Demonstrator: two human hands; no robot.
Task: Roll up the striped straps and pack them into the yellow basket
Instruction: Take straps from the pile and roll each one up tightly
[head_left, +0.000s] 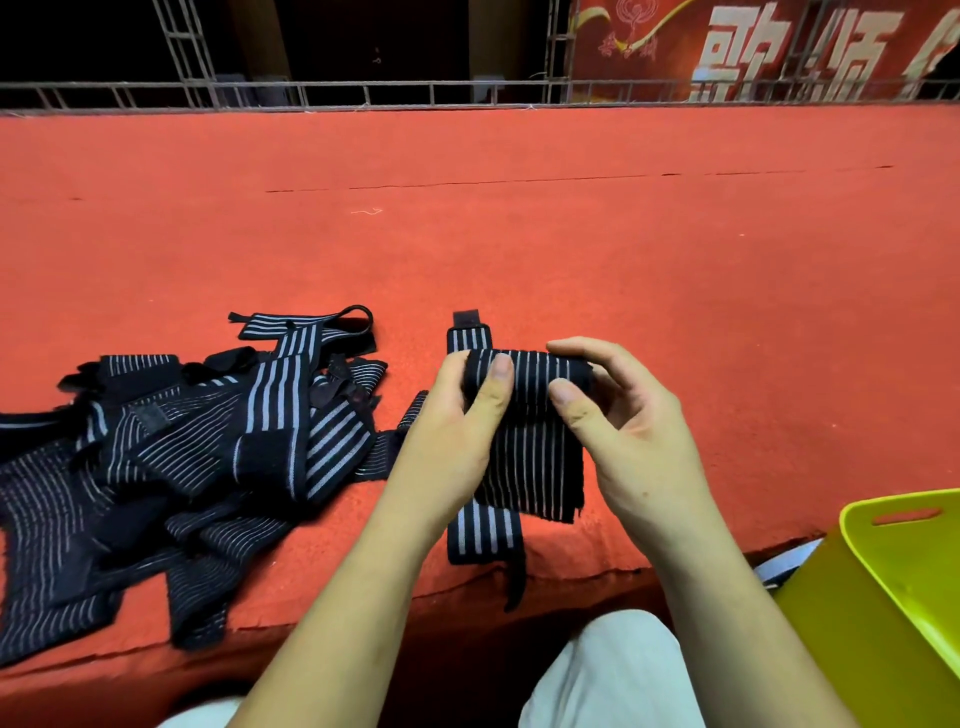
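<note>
Head view shows the half-rolled strap (530, 374) held just above the red carpet (519, 234), its long axis running left to right between the hands. The left hand (457, 410) grips one end and the right hand (623, 415) grips the other, both thumbs pressing on the front. The unrolled tail (530, 467) lies flat and runs toward the person, so the rolling probably has to travel that way. The yellow basket (857, 623) sits low to the right, nearer the right hand, and the loose pile of straps (182, 441) lies to the left.
</note>
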